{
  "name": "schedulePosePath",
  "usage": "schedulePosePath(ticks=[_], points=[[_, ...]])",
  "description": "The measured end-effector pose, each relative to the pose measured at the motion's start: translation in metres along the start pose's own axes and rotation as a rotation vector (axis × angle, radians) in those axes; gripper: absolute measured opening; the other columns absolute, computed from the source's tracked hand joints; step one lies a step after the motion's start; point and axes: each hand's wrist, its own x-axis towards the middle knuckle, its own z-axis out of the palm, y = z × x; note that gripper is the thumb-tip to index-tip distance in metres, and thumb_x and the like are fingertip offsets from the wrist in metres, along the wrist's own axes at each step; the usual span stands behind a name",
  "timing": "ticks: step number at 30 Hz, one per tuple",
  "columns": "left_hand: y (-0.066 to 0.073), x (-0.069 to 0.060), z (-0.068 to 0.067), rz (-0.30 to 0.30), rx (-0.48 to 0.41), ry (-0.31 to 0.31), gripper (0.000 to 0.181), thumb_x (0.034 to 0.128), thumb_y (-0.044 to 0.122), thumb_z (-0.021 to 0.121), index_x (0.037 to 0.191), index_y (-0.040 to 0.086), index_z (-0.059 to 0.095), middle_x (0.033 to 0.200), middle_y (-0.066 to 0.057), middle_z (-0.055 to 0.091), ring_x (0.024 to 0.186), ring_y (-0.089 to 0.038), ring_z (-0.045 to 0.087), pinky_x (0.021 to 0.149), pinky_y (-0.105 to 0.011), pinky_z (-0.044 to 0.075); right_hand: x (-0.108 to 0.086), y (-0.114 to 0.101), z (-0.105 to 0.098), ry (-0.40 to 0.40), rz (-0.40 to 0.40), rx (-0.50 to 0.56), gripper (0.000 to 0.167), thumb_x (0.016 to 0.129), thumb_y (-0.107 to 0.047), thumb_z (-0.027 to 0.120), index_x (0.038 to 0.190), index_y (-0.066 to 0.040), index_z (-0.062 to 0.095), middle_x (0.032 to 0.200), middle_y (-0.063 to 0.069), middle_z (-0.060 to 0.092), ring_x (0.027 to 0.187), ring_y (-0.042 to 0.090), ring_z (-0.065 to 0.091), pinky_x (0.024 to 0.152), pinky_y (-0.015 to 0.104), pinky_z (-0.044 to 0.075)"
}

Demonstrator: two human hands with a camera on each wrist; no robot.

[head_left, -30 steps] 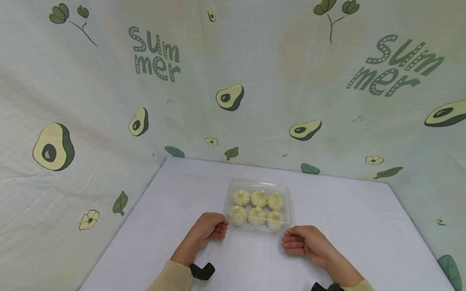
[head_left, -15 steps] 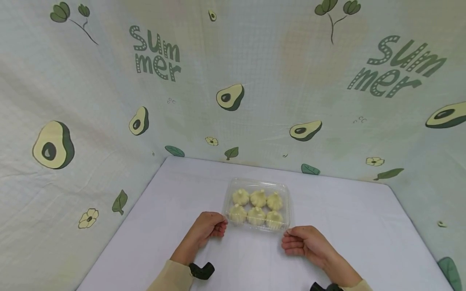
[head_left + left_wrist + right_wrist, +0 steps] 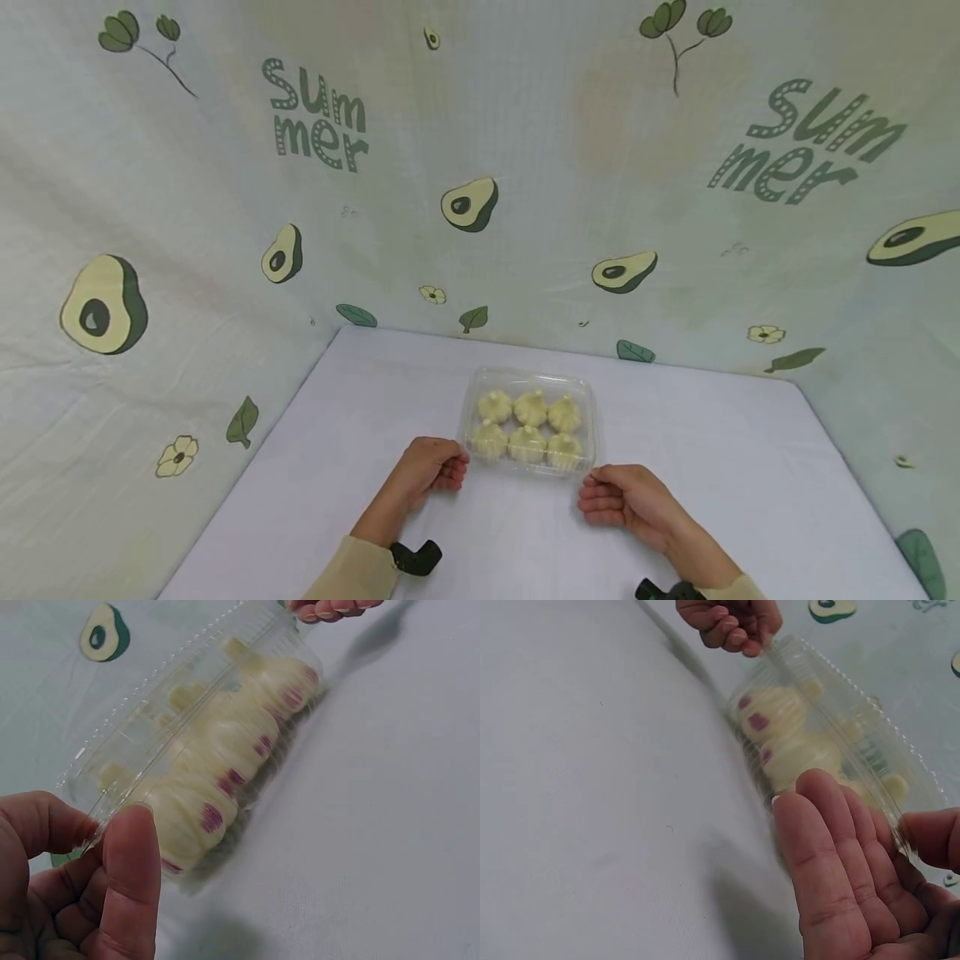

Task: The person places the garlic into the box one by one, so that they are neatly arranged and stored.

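A clear plastic clamshell box (image 3: 525,473) stands on the white table in the head view, with its lid down. Several cream-coloured garlic bulbs (image 3: 531,408) sit inside in two rows; the left wrist view shows purple patches on the bulbs (image 3: 217,739) through the wall. My left hand (image 3: 427,471) pinches the box's rim at the near left corner between thumb and index finger. At the near right corner, my right hand (image 3: 626,500) pinches the same rim, its other fingers (image 3: 817,862) extended below in the right wrist view. The pinching fingertips are partly hidden in the head view.
White cloth covers the table (image 3: 720,442) on both sides of the box. Behind and beside it hangs a pale curtain (image 3: 525,108) printed with avocados and leaves. A black strap mount (image 3: 417,558) sits on the left wrist, another (image 3: 667,590) on the right.
The head view has shifted very slightly. Both hands keep their pinch on the box's corners, and the box stays in place.
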Motion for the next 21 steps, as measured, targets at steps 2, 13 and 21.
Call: schedulePosePath(ticks=[2,13,21], points=[[0.000,0.001,0.000,0.007,0.008,0.011,0.022,0.0941,0.011,0.062,0.093,-0.009,0.071,0.068,0.000,0.065,0.059,-0.008,0.063,0.057,-0.024,0.060,0.001,-0.001,0.000,0.000,-0.003,0.004,0.028,0.108,-0.016,0.054,0.112,0.008,0.069,0.094,0.008,0.079,0.091,0.021,0.079,0.086,0.038,0.066],[0.003,0.006,0.000,0.035,0.016,-0.049,0.035,0.1036,0.015,0.060,0.112,-0.019,0.068,0.081,-0.002,0.072,0.067,-0.007,0.069,0.066,-0.024,0.063,0.008,-0.006,0.000,0.099,-0.039,-0.006,0.029,0.109,-0.014,0.053,0.113,0.011,0.067,0.095,0.012,0.079,0.091,0.020,0.079,0.088,0.040,0.065],[0.011,0.011,-0.003,0.016,0.043,-0.066,0.040,0.1094,0.019,0.056,0.120,-0.019,0.065,0.088,-0.005,0.074,0.073,-0.009,0.071,0.071,-0.026,0.065,0.011,-0.009,0.001,0.133,-0.037,0.000,0.033,0.110,-0.017,0.053,0.116,0.012,0.065,0.098,0.014,0.079,0.093,0.020,0.078,0.089,0.039,0.065]])
